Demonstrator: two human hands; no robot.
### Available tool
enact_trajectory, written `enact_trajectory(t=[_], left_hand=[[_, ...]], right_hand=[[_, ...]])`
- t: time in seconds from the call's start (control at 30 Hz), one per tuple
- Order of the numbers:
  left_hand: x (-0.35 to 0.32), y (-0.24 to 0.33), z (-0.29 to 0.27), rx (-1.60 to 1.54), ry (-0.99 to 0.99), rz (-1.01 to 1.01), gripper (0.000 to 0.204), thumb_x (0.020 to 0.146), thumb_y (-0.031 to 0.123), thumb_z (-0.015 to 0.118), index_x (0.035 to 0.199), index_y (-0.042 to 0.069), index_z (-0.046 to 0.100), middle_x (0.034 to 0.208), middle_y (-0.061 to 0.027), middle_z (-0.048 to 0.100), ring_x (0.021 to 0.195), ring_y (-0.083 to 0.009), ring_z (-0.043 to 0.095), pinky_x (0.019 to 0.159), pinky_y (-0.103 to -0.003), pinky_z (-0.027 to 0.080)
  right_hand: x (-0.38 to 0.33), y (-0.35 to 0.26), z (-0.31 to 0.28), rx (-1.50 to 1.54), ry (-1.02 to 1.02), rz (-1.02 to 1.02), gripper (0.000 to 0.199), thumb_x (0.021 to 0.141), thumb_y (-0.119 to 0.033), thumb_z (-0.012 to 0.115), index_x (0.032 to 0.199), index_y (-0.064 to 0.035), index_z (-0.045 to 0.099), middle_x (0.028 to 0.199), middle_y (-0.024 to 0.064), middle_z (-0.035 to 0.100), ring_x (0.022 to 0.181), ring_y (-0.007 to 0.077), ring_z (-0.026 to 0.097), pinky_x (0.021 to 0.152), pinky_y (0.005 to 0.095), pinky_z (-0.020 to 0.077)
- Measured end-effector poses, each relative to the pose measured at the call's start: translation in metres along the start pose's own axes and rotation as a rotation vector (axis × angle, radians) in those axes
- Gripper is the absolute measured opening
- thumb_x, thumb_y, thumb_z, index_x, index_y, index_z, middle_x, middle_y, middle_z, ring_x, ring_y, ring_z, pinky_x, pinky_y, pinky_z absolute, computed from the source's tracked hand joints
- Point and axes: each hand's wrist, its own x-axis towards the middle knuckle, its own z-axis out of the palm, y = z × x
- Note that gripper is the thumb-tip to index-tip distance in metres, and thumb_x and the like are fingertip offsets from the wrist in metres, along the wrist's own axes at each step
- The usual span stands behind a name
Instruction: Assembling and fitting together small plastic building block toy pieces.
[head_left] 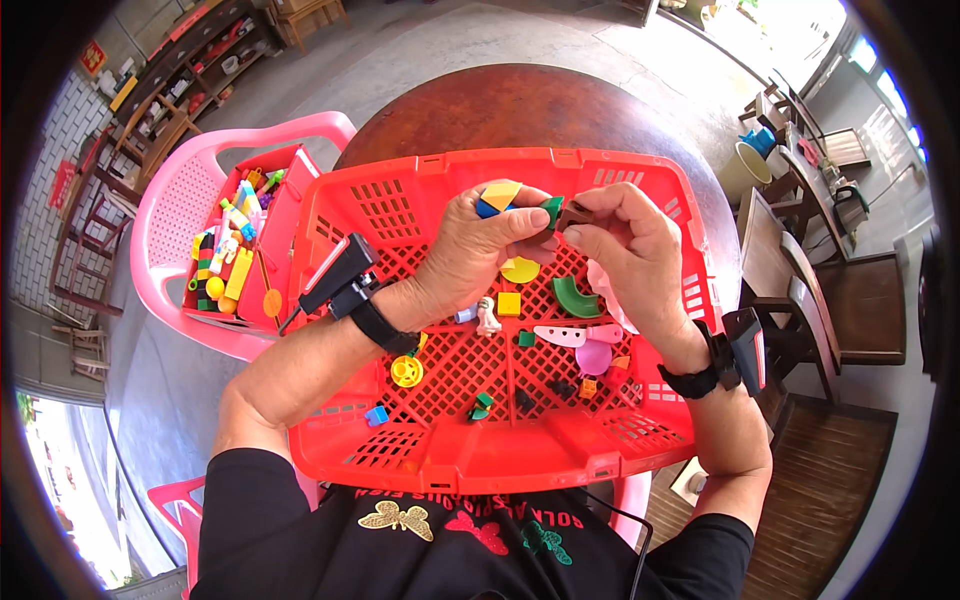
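Above the red plastic basket (pixel 470 165), my left hand (pixel 465 240) is closed around a few small toy pieces. A yellow and blue block (pixel 498 198) shows at its fingers, and a green toy piece (pixel 552 210) sticks out by its thumb. Close beside it, my right hand (pixel 640 240) pinches a small dark brown piece (pixel 574 214) near the green one; I cannot tell whether the two are joined. Below lie a yellow cube (pixel 509 303), a small white figure (pixel 488 316), a green curved piece (pixel 574 298), a toy knife (pixel 570 335) and a purple round piece (pixel 594 357).
A red box of assorted toys (pixel 240 250) sits on a pink plastic chair (pixel 165 225) at the left. The basket rests against a round brown table (pixel 470 105). Also in the basket are a yellow wheel-like piece (pixel 407 371) and a blue block (pixel 376 415). Wooden chairs stand at the right.
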Motion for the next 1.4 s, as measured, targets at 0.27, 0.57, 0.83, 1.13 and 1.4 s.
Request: enact_trajectory(t=[0.27,0.57,0.83,1.13,1.4], left_hand=[[0.002,0.008,0.005,0.062,-0.031,-0.006,0.022,0.085,0.011,0.066,0.103,0.003,0.058,0.092,-0.0057,0.063,0.080,-0.0152,0.065,0.073,-0.029,0.056],[0.010,0.002,-0.010,0.117,-0.016,-0.086,0.022,0.084,0.011,0.066,0.103,0.004,0.057,0.090,-0.0037,0.063,0.080,-0.0131,0.064,0.067,-0.028,0.057],[0.012,0.004,-0.014,-0.140,-0.071,-0.269,0.026,0.091,0.029,0.058,0.106,0.008,0.059,0.095,-0.0050,0.063,0.085,-0.0172,0.065,0.063,-0.030,0.057],[0.012,0.002,-0.024,-0.250,-0.135,-0.330,0.022,0.090,0.021,0.060,0.106,0.006,0.057,0.091,-0.0068,0.064,0.079,-0.0190,0.067,0.068,-0.033,0.058],[0.011,0.007,-0.018,-0.119,-0.221,-0.322,0.021,0.087,0.017,0.063,0.102,0.005,0.055,0.086,-0.0062,0.063,0.075,-0.0170,0.066,0.065,-0.031,0.059]], right_hand=[[0.003,0.002,-0.002,0.027,-0.027,-0.122,0.024,0.077,0.001,0.068,0.099,-0.0002,0.059,0.085,0.0075,0.067,0.080,0.0122,0.064,0.070,0.0246,0.0510],[0.008,-0.001,-0.004,-0.276,-0.202,0.067,0.028,0.076,-0.005,0.069,0.101,-0.0008,0.055,0.083,0.0127,0.064,0.075,0.0196,0.064,0.066,0.0309,0.0496],[0.002,0.003,0.001,-0.383,-0.203,-0.087,0.023,0.079,-0.003,0.064,0.097,-0.0011,0.049,0.081,0.0161,0.061,0.076,0.0302,0.063,0.066,0.0361,0.0491],[-0.001,-0.004,0.000,-0.530,-0.232,-0.177,0.028,0.082,-0.010,0.064,0.103,-0.0019,0.046,0.083,0.0198,0.059,0.081,0.0388,0.060,0.064,0.0425,0.0475],[-0.001,-0.005,-0.001,-0.608,-0.275,-0.248,0.022,0.084,-0.013,0.063,0.095,-0.0010,0.049,0.075,0.0179,0.057,0.074,0.0374,0.060,0.061,0.0424,0.0472]])
